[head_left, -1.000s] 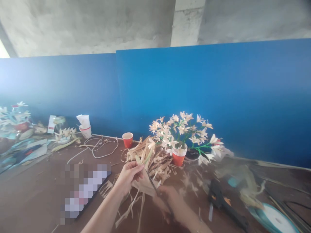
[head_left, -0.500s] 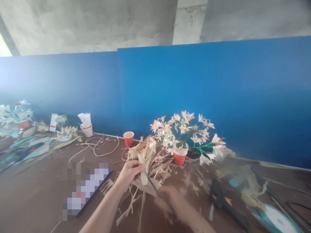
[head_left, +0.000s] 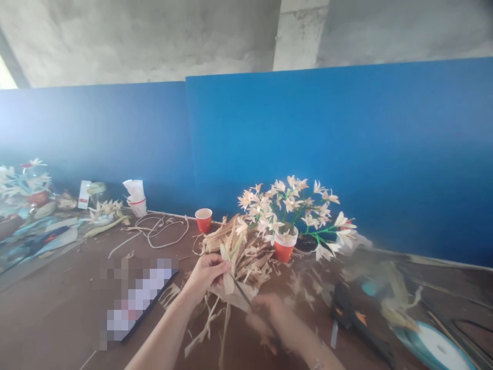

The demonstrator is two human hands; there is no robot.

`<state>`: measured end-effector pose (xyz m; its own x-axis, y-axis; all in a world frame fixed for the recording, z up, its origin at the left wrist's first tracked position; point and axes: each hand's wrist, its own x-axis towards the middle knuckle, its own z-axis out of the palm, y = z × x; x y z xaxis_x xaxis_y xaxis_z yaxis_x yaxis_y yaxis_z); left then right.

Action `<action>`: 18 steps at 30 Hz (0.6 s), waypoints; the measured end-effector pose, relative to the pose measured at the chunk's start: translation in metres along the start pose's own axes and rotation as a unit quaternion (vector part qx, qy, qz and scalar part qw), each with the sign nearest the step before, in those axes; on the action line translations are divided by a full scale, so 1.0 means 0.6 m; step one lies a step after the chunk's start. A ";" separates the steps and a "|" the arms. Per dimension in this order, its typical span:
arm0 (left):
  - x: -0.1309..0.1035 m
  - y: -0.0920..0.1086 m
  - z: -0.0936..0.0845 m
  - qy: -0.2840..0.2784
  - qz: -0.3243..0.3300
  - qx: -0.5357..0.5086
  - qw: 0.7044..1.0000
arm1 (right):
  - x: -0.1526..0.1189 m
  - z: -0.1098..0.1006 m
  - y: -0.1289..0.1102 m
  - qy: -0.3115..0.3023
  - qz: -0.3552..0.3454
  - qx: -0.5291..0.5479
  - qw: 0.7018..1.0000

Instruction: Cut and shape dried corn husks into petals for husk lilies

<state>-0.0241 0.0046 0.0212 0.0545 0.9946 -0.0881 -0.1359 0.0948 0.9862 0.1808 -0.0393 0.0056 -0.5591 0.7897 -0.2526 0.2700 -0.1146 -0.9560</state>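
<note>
"So, starting from the left, what do you see?"

"White flowers [head_left: 29, 182] at the far end of the desk [head_left: 50, 303], then a white cup [head_left: 137, 206] with paper in it, a loose white cable [head_left: 169, 240] and a red cup [head_left: 204, 222]."

"And the left hand [head_left: 210, 270]?"

"Its grip is a pinch, thumb against fingers, on a pale husk strip [head_left: 228, 282]. That strip sits just in front of the husk pile [head_left: 252, 259], its long axis pointing roughly away from the person, one end beyond the fingertips and the other below them."

"Where's the dark tool [head_left: 243, 295] relative to it?"

"On the strip's right, slanting up and leftward out of the right hand [head_left: 275, 313]. Its tip comes in close beside the strip, at an angle to it; I can't tell if they touch."

"Which hand is nearer the strip?"

"Left, since it's holding it. The right is lower and a little apart, fingers closed round the tool, though they're blurred."

"Anything further right?"

"Flowers [head_left: 290, 201] on green stems above a red-and-white cup [head_left: 284, 250], then a black glue gun [head_left: 352, 321] and a ribbon spool [head_left: 441, 349]."
</note>
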 end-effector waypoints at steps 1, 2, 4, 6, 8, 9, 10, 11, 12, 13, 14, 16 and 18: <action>0.000 0.000 0.001 0.005 0.003 -0.002 1.000 | -0.004 -0.001 -0.007 0.005 0.011 -0.012 1.000; 0.000 0.001 0.002 0.012 0.007 -0.003 1.000 | -0.008 -0.002 -0.014 0.011 0.022 -0.022 0.999; 0.000 0.001 0.006 0.030 0.015 -0.008 0.999 | -0.016 -0.005 -0.026 0.011 0.035 -0.033 0.999; -0.001 0.001 0.011 0.044 0.021 -0.012 0.999 | -0.022 -0.009 -0.032 -0.002 0.037 -0.036 0.999; -0.004 -0.001 0.019 0.050 0.026 -0.015 0.998 | -0.027 -0.013 -0.031 -0.014 0.036 -0.032 0.999; -0.005 -0.003 0.024 0.050 0.028 -0.016 0.998 | -0.029 -0.015 -0.029 -0.014 0.034 -0.028 0.999; -0.008 -0.005 0.030 0.049 0.029 -0.017 0.998 | -0.031 -0.015 -0.026 -0.009 0.030 -0.024 0.999; -0.010 -0.008 0.036 0.046 0.031 -0.018 0.998 | -0.034 -0.016 -0.023 0.000 0.026 -0.021 0.999; -0.013 -0.012 0.042 0.043 0.032 -0.020 0.998 | -0.037 -0.016 -0.020 0.010 0.020 -0.018 1.000; -0.015 -0.016 0.048 0.040 0.033 -0.020 0.998 | -0.041 -0.015 -0.018 0.020 0.014 -0.018 1.000; -0.017 -0.020 0.053 0.038 0.035 -0.020 0.998 | -0.045 -0.014 -0.016 0.031 0.009 -0.020 0.999; -0.019 -0.028 0.061 0.033 0.038 -0.014 0.999 | -0.054 -0.013 -0.012 0.046 0.004 -0.027 0.999; -0.019 -0.036 0.066 0.031 0.041 -0.003 0.999 | -0.061 -0.012 -0.010 0.055 0.002 -0.034 0.998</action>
<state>0.0172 -0.0106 0.0067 -0.0183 0.9997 -0.0158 -0.1443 0.0130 0.9895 0.2054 -0.0632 0.0218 -0.4699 0.8508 -0.2351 0.3268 -0.0798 -0.9417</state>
